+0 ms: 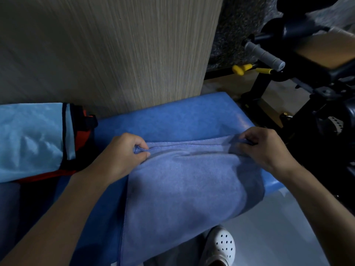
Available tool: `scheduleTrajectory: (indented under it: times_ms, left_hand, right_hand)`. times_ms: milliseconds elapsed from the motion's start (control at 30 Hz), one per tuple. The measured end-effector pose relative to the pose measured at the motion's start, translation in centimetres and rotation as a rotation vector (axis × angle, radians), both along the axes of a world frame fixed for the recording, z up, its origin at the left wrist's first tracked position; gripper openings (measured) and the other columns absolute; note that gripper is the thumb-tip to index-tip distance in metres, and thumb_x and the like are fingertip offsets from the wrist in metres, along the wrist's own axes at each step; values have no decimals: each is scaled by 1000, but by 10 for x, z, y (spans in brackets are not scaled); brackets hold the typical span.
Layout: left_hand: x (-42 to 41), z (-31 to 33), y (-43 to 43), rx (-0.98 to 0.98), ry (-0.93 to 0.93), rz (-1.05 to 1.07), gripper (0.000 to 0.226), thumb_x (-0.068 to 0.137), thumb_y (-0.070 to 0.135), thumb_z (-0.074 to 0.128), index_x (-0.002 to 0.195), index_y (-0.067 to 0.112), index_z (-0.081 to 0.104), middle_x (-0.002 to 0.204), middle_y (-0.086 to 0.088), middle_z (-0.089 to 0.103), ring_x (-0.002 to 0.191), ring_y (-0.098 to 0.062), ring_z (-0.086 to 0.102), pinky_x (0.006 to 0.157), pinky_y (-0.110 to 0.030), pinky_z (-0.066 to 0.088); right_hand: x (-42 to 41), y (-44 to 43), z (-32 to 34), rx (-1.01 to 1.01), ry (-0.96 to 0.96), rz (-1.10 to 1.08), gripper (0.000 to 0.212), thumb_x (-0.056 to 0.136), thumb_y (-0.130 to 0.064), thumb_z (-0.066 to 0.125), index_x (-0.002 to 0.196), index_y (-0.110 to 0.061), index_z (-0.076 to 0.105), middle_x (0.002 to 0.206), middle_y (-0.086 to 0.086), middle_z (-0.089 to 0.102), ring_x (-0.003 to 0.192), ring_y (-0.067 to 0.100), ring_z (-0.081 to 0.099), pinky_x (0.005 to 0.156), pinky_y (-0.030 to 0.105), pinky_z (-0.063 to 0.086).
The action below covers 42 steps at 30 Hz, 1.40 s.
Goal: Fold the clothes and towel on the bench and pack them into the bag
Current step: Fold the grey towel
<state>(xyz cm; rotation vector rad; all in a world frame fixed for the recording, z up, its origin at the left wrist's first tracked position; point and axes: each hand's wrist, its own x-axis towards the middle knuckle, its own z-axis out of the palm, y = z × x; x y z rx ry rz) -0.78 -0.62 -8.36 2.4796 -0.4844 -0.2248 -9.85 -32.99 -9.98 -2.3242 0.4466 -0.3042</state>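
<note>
no readable text, labels or numbers – none on the towel, bench, bag

Desk: blue, padded, before me.
Right part: my purple-blue towel, spread flat, hanging over the near edge.
Left part: light-blue cloth over red-and-black straps.

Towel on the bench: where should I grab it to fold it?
Pinch the towel at its two far hem corners, reaching from the near side, as the left hand and right hand do. It lies spread out, so held corners likely keep that edge straight.
</note>
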Motion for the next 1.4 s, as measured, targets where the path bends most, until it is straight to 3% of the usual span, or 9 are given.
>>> scheduleTrajectory:
  times_ms: [167, 333, 433, 533, 667, 800, 1100, 1233, 1400]
  left_hand:
    - [-1, 15, 5, -99, 25, 15, 16, 80, 15, 81, 73, 27, 73, 72, 9, 70, 70, 2, 63, 63, -16, 44]
    - [-19, 49, 21, -248, 27, 52, 17, 77, 11, 83, 70, 25, 75, 73, 9, 74, 68, 3, 66, 64, -5, 45]
    - [-37, 79, 31, -367, 110, -22, 14, 82, 10, 77, 71, 19, 78, 76, 5, 76, 69, 4, 65, 67, -6, 46]
    - [-54, 118, 35, -454, 107, -119, 13, 83, 18, 69, 74, 13, 78, 78, 6, 72, 71, 2, 59, 67, -7, 45]
    - [-72, 172, 43, -417, 25, -198, 16, 87, 9, 67, 74, 8, 76, 82, 1, 71, 77, -4, 57, 71, -11, 45]
    - [-94, 219, 45, -458, -51, -121, 14, 81, 9, 76, 79, 23, 79, 89, 4, 77, 79, -1, 63, 77, -10, 49]
    - [-152, 277, 42, -553, -147, -7, 13, 75, 1, 81, 67, 12, 77, 62, 5, 72, 56, 3, 61, 55, -7, 45]
    - [-165, 291, 46, -626, -108, -19, 10, 72, 5, 82, 72, 15, 79, 72, -7, 75, 63, -6, 66, 60, -12, 52]
    - [-177, 300, 44, -678, -78, -46, 5, 71, 6, 80, 70, 11, 78, 73, -12, 74, 62, -9, 66, 61, -15, 55]
  right_hand:
    - [-9, 3, 12, 231, -103, -41, 16, 85, -14, 73, 73, -4, 70, 61, 11, 61, 61, 9, 49, 59, 31, 41]
    - [-43, 14, 41, 594, -222, -92, 13, 88, -9, 69, 77, -2, 69, 70, 7, 64, 68, 16, 54, 57, 20, 44]
    - [-66, 11, 72, 711, -234, -76, 13, 79, -16, 77, 76, -5, 72, 74, 11, 69, 71, 21, 61, 69, 31, 51]
    - [-92, 8, 112, 723, -271, -42, 33, 58, -37, 86, 70, -10, 71, 75, 14, 67, 72, 24, 61, 71, 34, 51]
    - [-124, 7, 165, 711, -363, 12, 37, 57, -35, 87, 71, -8, 66, 72, 12, 67, 67, 21, 62, 66, 30, 52]
    - [-154, 6, 206, 674, -458, 49, 53, 38, -55, 93, 64, -19, 65, 68, 5, 68, 64, 14, 64, 63, 23, 54]
    - [-204, 24, 258, 645, -587, 38, 23, 89, -14, 67, 69, -12, 56, 58, -3, 60, 55, 7, 55, 52, 18, 46]
    - [-218, 21, 273, 690, -577, 36, 23, 90, -3, 63, 71, -8, 51, 51, -3, 57, 40, 5, 51, 34, 13, 36]
    - [-227, 15, 279, 618, -584, 33, 21, 75, -20, 76, 67, -16, 58, 61, 2, 63, 54, 11, 58, 50, 21, 48]
